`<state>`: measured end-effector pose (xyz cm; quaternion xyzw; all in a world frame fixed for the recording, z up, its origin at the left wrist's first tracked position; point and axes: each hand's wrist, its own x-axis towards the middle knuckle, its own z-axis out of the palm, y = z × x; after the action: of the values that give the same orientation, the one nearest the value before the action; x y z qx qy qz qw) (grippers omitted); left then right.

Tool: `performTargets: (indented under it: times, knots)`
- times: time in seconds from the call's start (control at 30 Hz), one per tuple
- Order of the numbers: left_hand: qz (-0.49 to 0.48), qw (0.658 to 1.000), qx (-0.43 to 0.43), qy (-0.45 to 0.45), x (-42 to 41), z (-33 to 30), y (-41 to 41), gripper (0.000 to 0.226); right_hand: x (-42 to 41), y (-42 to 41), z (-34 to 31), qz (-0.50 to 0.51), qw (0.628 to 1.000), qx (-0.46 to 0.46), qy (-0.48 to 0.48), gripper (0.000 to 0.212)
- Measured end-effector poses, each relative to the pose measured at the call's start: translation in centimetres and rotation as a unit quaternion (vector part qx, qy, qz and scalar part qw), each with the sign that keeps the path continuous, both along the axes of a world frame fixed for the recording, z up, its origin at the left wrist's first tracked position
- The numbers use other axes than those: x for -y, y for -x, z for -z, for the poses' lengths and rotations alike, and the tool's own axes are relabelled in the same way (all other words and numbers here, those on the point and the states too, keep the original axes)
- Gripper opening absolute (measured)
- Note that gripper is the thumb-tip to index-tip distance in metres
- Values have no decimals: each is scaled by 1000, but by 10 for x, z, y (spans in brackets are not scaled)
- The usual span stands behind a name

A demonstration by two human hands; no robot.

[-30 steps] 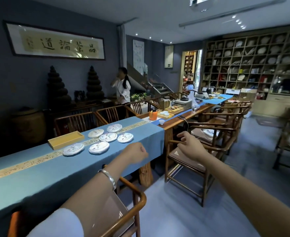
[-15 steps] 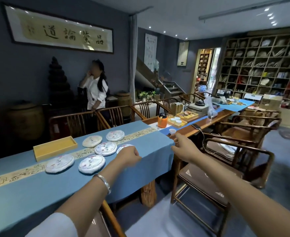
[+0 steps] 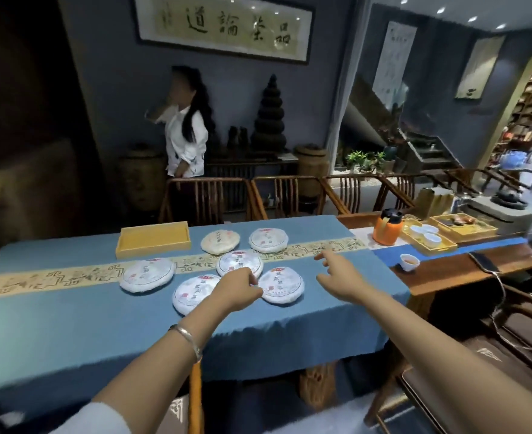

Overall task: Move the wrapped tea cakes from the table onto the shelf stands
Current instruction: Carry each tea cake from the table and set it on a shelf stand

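Now, round paper-wrapped tea cakes (image 3: 281, 285) on blue cloth (image 3: 70, 308), left hand (image 3: 238, 289) fingers loosely curled, right hand (image 3: 339, 274) fingers spread, both empty

a long desk (image 3: 465, 278) of brown wood, its left part covered by a blue cloth (image 3: 101, 321) with a pale patterned band (image 3: 54, 277) running along it. on the cloth lie six wrapped tea cakes (image 3: 147, 275) in a loose cluster, some touching, and behind them to the left a shallow yellow tray (image 3: 153, 239). on the bare wood to the right stand an orange jug (image 3: 387, 227), a tray of white cups (image 3: 432, 241), a single cup of tea (image 3: 409, 262) and a dark phone (image 3: 484, 262).
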<state>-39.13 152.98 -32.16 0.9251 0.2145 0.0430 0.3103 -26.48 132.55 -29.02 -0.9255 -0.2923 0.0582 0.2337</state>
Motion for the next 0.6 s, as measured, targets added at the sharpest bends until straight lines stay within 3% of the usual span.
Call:
performTargets:
  times: [0.3,0.6]
  knots:
    - [-114,988,-81,64,-1,39,-109,20,-27,-154,49,-99,992,-58,59,44]
    - [-148,980,-125,52,-24,61,-178,25,-50,-230,76,-114,986,-106,61,45]
